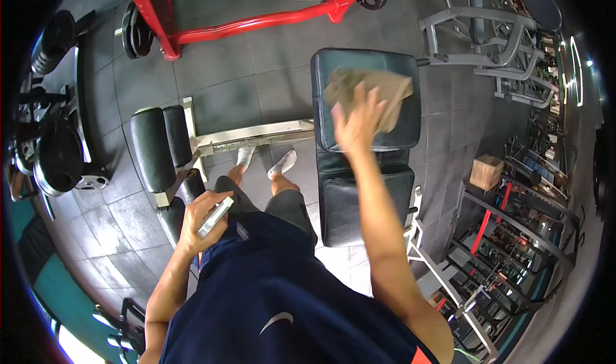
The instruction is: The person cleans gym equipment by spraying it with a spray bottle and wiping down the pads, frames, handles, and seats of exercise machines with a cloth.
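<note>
My right hand (359,121) lies with fingers spread over a brown cloth (393,94), slightly blurred by motion. Under the cloth is the black padded seat (366,59) of a gym bench, with a second black pad (366,210) nearer to me. In front of my left hip, my left hand (204,220) is closed around a small white object with straight edges (215,217). Its kind I cannot make out, since the fingers hide part of it. Beside that hand are black foam rollers (152,149) on the bench's frame.
A pale metal beam (256,133) joins the rollers to the bench, just beyond my feet. Ahead stands a red machine frame (256,24). Weight plates (59,155) hang on a rack at left. Grey machines (481,17) and a cardboard box (486,172) are at right.
</note>
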`<state>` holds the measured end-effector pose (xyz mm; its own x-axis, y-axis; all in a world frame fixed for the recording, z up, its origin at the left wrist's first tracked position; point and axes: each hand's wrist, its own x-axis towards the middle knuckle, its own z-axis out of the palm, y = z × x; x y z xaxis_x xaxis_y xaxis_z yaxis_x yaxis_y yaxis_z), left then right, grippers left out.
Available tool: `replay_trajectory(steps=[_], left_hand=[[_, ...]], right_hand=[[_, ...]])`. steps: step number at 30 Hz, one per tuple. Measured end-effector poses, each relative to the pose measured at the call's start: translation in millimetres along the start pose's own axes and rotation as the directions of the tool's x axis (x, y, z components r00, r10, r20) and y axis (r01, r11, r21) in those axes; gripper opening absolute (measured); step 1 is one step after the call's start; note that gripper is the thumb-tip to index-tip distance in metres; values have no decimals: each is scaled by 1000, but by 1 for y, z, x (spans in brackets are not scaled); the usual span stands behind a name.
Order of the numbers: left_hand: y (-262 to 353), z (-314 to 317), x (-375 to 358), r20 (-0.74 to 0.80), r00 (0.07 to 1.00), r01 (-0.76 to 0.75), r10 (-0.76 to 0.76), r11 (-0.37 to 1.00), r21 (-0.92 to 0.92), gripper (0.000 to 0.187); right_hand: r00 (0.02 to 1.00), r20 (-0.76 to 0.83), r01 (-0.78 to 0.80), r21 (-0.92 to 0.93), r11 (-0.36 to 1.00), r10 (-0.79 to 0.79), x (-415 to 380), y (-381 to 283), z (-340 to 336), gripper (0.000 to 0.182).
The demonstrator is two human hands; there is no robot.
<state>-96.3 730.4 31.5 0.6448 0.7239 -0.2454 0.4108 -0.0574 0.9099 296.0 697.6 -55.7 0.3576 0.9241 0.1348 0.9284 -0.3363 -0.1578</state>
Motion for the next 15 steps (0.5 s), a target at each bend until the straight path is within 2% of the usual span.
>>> replay_trajectory(steps=[1,2,3,4,5,6,7,8,9,10,11,13,15], left_hand=[[0,-1,-3,3,1000,0,0,1000,-2,43],[5,-2,-1,30,999,28,-28,1000,-2,42],[3,-2,0,36,999,10,-10,1000,-8,42],[5,-3,2,37,999,15,-15,1000,-13,42],[8,-4,4,31,999,19,-19,1000,-10,42],[7,-5,6,35,999,6,-6,1000,10,41],[7,-5,9,30,999,-21,21,1000,5,42],[6,-4,12,27,999,-45,45,999,-2,43],[6,-3,15,24,998,-65,65,998,-8,43],[7,-2,16,26,997,-77,77,997,-19,43],[9,-2,18,31,996,-89,89,996,-27,43],[9,0,19,54,993,-103,104,994,-31,43],[7,1,21,89,989,-117,118,993,-17,43]], right_hand=[[992,105,63,84,995,-72,-41,-21,-4,84],[959,250,99,150,984,-135,-75,-40,-21,79],[901,383,133,200,971,-203,-110,-38,-18,63],[910,360,152,179,972,-208,-126,-41,-32,37],[898,420,-278,313,908,130,-145,-35,-40,34],[748,517,-641,404,652,416,-156,-21,-47,35],[684,430,-712,568,413,589,-148,4,-67,43],[586,321,-616,772,153,744,-140,29,-87,52],[468,202,-402,916,3,860,-132,53,-107,61],[490,58,-520,820,238,870,-126,83,-148,67],[509,69,-579,765,282,858,-112,95,-188,73],[402,-220,-415,822,391,889,-98,140,-200,72],[243,-108,-401,894,201,964,-91,182,-162,70]])
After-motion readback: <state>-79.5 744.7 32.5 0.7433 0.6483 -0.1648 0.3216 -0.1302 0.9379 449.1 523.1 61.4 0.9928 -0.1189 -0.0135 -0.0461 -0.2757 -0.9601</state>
